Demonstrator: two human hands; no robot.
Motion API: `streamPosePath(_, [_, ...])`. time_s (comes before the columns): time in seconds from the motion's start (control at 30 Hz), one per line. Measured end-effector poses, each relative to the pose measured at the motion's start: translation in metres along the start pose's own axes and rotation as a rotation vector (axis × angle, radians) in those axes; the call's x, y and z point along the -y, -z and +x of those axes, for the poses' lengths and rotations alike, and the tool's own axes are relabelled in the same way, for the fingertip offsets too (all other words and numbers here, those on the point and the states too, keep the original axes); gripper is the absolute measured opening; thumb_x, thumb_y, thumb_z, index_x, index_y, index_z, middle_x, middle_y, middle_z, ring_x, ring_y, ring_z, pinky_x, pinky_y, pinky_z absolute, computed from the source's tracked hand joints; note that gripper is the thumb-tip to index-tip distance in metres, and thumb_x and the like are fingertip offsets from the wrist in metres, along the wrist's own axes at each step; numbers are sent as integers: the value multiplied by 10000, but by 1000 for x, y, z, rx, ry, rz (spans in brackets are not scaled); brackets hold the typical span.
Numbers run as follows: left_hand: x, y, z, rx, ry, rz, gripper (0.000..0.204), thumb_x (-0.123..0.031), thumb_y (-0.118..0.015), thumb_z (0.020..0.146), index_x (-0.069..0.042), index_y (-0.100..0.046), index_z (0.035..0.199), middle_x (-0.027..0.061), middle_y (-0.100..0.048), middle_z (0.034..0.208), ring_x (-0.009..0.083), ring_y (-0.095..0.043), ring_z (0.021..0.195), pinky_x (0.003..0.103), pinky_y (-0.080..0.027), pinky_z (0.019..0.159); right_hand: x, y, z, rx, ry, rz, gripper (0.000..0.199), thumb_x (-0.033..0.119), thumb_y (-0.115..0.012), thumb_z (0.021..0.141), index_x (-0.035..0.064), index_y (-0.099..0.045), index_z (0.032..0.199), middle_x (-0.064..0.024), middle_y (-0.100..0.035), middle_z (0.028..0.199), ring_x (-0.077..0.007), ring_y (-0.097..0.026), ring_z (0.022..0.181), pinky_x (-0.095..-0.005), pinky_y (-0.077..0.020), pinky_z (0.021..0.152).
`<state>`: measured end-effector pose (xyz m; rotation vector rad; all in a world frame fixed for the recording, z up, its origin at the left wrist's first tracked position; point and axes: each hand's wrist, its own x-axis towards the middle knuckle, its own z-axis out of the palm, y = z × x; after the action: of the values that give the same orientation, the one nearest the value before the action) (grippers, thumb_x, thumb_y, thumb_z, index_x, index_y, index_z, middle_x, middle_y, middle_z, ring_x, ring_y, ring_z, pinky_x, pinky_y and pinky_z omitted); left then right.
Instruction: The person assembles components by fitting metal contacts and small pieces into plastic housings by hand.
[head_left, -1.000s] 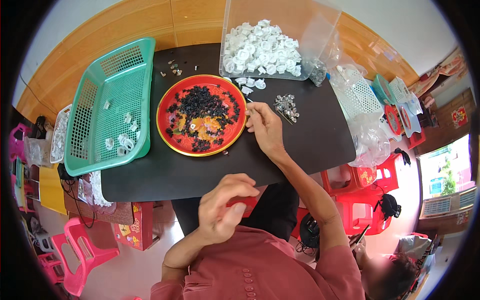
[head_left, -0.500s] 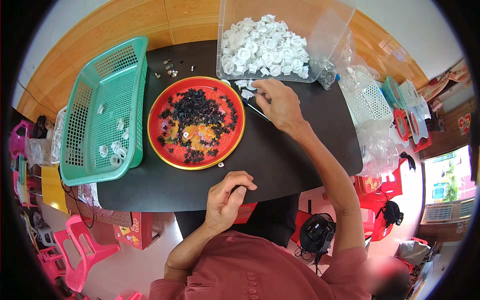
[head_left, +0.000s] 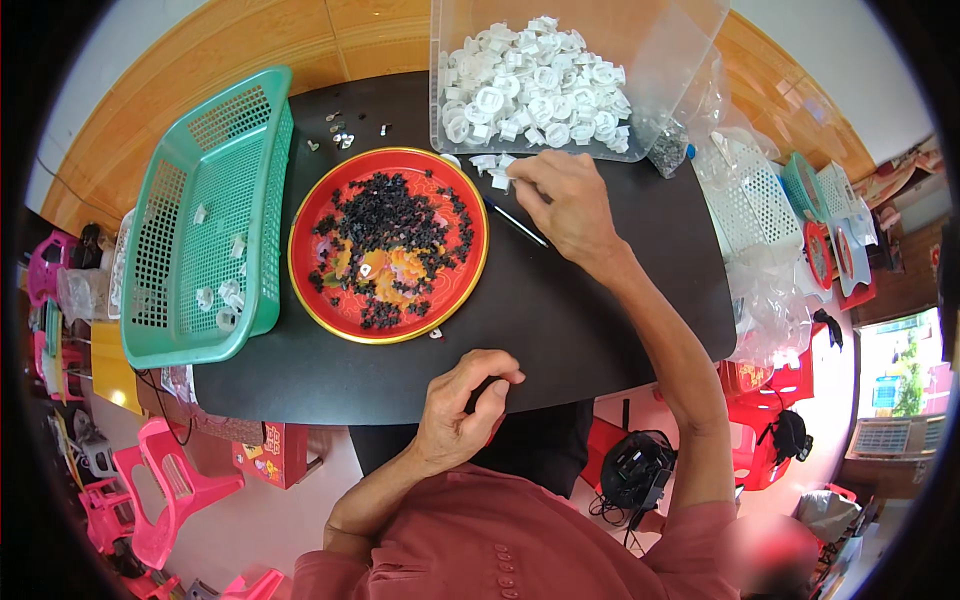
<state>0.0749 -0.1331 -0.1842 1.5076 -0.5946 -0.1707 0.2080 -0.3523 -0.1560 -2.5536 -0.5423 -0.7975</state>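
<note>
My right hand [head_left: 575,205] reaches over the dark table, thumb and forefinger closed at the small white plastic parts [head_left: 484,162] lying in front of the clear bin. Its fingertips touch one of them; the grip is partly hidden. Below that hand lies a slim pen-like tool [head_left: 520,224] with a blue end. My left hand [head_left: 465,408] hovers at the table's near edge, fingers loosely curled in and nothing visible in them. Left of it stands a round red tray [head_left: 303,290] with a gold rim, holding many tiny black pieces [head_left: 390,215] and one small white piece [head_left: 365,270].
A clear bin [head_left: 436,110] heaped with white plastic parts stands at the back. On the left, a green basket [head_left: 268,310] holds several white parts. Small metal bits [head_left: 343,139] lie behind the tray. Plastic bags [head_left: 770,310] and a white basket [head_left: 740,190] crowd the right edge.
My right fingers have drawn together on the white parts. The left hand has stayed near the table edge, almost unmoved. The whole view has shifted slightly.
</note>
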Motion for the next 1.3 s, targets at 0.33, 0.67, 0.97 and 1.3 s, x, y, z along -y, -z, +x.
streamPosePath(0.33, [-14,4,29,-203,192,-572,448,-229,-394,1001,1,-304,1375,176,-590,1096,195,-603,939,348,-452,902,48,17,-20,-301,410,119,380,37,-736,612,100,-653,978,-1,-622,872,-146,-553,667,-301,-394,662])
streamPosePath(0.67, [-11,23,46,-164,240,-802,368,-198,-388,1007,50,-454,1272,136,-609,1030,172,-619,853,307,-487,838,61,18,-29,-160,511,181,322,127,-666,714,60,-639,1027,-40,-624,948,-178,-597,777,-309,-429,669])
streamPosePath(0.97, [-2,20,44,-206,233,-854,368,-194,-498,982,42,-484,1264,117,-617,1061,167,-624,876,300,-487,841,73,18,-39,-68,223,416,408,-36,-724,664,76,-641,1048,-78,-639,957,-208,-622,787,-306,-506,676])
streamPosePath(1.3, [-2,13,45,-212,248,-764,378,-209,-486,989,45,-488,1269,104,-606,1086,165,-626,902,303,-477,871,82,20,-51,-87,-70,600,262,-35,-695,753,51,-662,998,-80,-652,940,-156,-644,721,-262,-529,651])
